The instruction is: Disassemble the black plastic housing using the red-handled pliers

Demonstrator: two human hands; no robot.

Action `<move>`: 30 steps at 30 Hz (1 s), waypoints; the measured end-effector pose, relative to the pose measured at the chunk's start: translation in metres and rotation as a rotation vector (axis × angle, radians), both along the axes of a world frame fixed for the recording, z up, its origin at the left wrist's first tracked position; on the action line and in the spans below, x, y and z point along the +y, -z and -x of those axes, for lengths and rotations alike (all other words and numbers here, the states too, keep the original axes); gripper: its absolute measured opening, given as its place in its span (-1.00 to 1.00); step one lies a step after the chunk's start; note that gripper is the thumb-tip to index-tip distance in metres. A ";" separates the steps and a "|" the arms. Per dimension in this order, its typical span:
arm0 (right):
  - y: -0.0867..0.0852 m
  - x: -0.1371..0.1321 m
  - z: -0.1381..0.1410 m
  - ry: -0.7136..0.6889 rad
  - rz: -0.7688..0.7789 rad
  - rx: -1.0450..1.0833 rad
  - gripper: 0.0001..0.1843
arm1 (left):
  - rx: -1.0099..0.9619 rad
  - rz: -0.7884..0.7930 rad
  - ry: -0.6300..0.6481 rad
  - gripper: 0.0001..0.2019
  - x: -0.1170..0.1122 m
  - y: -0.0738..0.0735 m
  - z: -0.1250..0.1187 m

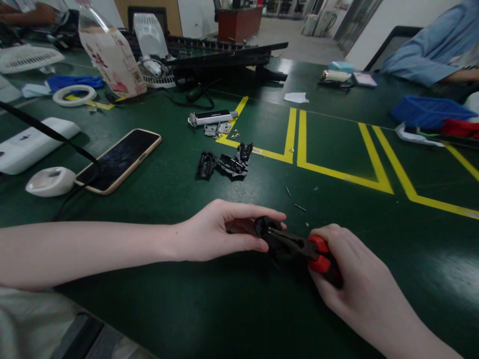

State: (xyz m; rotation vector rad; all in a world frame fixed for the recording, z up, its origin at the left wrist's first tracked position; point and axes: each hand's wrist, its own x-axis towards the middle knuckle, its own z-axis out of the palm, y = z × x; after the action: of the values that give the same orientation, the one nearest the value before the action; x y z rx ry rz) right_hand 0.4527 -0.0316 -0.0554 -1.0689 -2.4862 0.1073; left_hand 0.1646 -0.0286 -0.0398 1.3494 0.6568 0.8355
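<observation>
My left hand (228, 229) pinches a small black plastic part (263, 225) between thumb and fingers, just above the green table. In my right hand (355, 269) are long-nose pliers (318, 254) with red and black handles, fingers wrapped round them. The plier tips reach into the black part from the right. What the jaws grip, if anything, is too small to tell. Beyond my hands lie broken black plastic pieces (234, 163) and another black piece (205, 165). Two thin metal pins (300, 207) rest on the table above the pliers.
A phone (121, 159) lies at left beside a white oval part (50, 181) and a white casing (41, 142). Behind stand a bottle (110, 55) and a long black frame (224, 57). A white-and-black device (213, 117) lies near yellow tape (344, 177). Another person's sleeve (430, 47) is at far right.
</observation>
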 end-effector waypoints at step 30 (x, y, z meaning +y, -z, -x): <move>-0.004 0.000 0.005 -0.007 -0.039 -0.042 -0.71 | 0.035 0.012 -0.007 -0.58 -0.002 -0.003 0.001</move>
State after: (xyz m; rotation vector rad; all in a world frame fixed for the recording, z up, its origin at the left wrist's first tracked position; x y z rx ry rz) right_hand 0.4479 -0.0317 -0.0515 -1.0574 -2.5183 0.0389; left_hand 0.1639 -0.0306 -0.0370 1.3540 0.6929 0.8141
